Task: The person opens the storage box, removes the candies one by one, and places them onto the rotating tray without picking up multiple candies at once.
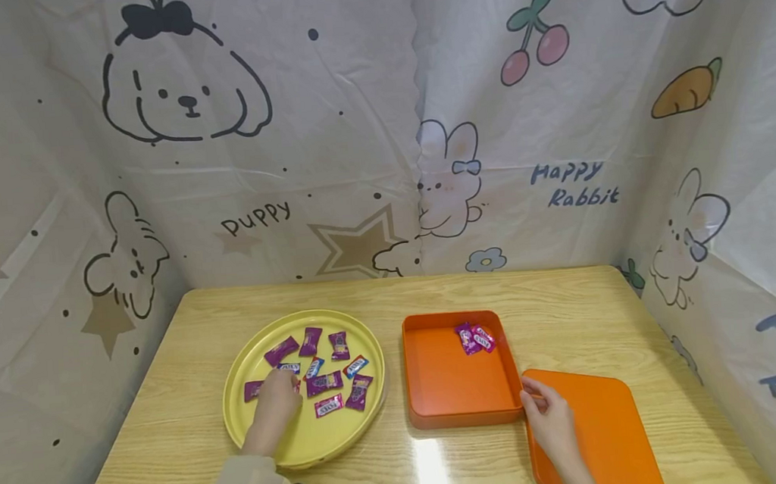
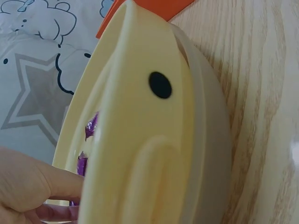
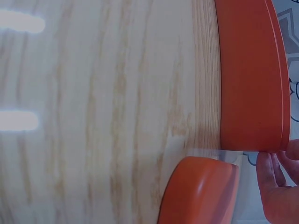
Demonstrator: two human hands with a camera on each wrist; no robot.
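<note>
My left hand (image 1: pixel 276 409) reaches down into a round yellow tray (image 1: pixel 295 453), over the wrapped candies. A pink-red wrapper shows at its fingertips; whether the fingers pinch it is hidden. Purple-wrapped candies (image 1: pixel 324 384), a pink candy (image 1: pixel 329 406) and small blue-and-white ones (image 1: pixel 355 367) lie around the hand. In the left wrist view, the rim of the tray covers those fingertips. My right hand (image 1: pixel 551 419) touches the right side of an orange square box (image 1: pixel 467 420) with its fingertips, near the front corner. Inside the box, purple and pink candies (image 1: pixel 475 338) lie at the back right.
An orange lid (image 1: pixel 601 430) lies flat to the right of the box, partly under the right hand and forearm. All stand on a wooden table (image 1: pixel 393 477). A printed cloth (image 1: pixel 351 123) encloses the back and sides.
</note>
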